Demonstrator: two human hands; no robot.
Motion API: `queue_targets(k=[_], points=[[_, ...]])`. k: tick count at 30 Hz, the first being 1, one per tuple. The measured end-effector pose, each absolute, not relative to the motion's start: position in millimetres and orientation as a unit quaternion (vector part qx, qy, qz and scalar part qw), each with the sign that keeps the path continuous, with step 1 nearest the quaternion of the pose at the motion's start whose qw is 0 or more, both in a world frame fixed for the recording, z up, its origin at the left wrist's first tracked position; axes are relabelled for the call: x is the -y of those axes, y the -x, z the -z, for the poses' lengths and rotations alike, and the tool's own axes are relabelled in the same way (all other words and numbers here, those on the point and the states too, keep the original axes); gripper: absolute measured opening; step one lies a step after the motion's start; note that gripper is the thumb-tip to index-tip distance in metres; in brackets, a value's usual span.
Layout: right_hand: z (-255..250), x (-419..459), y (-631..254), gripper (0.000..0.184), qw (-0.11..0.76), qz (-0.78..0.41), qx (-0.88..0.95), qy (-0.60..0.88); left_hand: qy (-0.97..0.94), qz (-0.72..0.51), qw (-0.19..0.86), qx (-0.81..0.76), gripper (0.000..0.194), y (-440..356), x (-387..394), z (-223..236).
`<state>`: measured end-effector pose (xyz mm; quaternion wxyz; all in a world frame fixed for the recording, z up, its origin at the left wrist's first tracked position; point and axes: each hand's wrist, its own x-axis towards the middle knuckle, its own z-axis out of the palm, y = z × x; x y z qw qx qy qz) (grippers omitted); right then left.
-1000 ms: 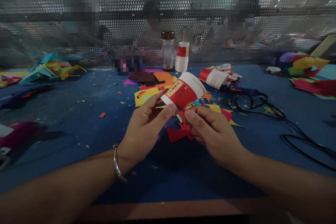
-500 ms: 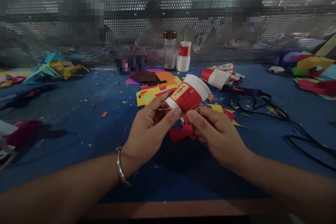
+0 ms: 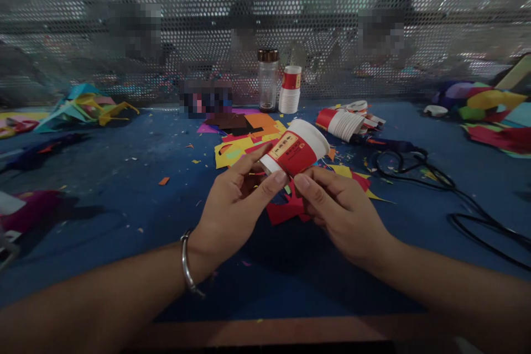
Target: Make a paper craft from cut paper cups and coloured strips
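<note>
A white paper cup (image 3: 299,148) with a red printed band and a cream label lies tilted between my hands above the table, its wide rim to the upper right. My left hand (image 3: 238,204) grips the narrow base, thumb at the near side and fingers behind. My right hand (image 3: 342,210) is closed at the cup's lower side, thumb and fingertips pinched against the band; whether something small is in the pinch is hidden. Beneath the hands are red paper scraps (image 3: 286,211).
Coloured paper sheets (image 3: 238,121) lie behind the cup. A glass bottle (image 3: 268,86) and a stack of paper cups (image 3: 289,100) stand at the back, near a mesh screen (image 3: 207,38). More nested cups (image 3: 342,124) lie on their side. A black cable (image 3: 435,174) runs rightward.
The cup has rolled slightly in my fingers, so its cream label faces me more. Both hands keep almost the same place and hold.
</note>
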<state>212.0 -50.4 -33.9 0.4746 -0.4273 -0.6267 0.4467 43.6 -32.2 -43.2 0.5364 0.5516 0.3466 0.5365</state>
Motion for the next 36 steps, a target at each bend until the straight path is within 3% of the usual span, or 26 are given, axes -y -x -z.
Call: queue_targets(k=[13,22,36], points=[[37.0,51.0,-211.2,0.041,0.48,-0.45,0.622,0.424,-0.608,-0.526,0.478,-0.353,0.05,-41.0,30.7,37.6],[33.4,49.9,-212.1,0.04,0.48,-0.453,0.62,0.423,-0.505,-0.541,0.596,-0.312,0.042,-45.3,28.2,39.3],[35.8,50.0,-211.6,0.036,0.477,-0.447,0.628,0.423,-0.517,-0.539,0.58,-0.325,0.041,-46.1,30.5,43.8]])
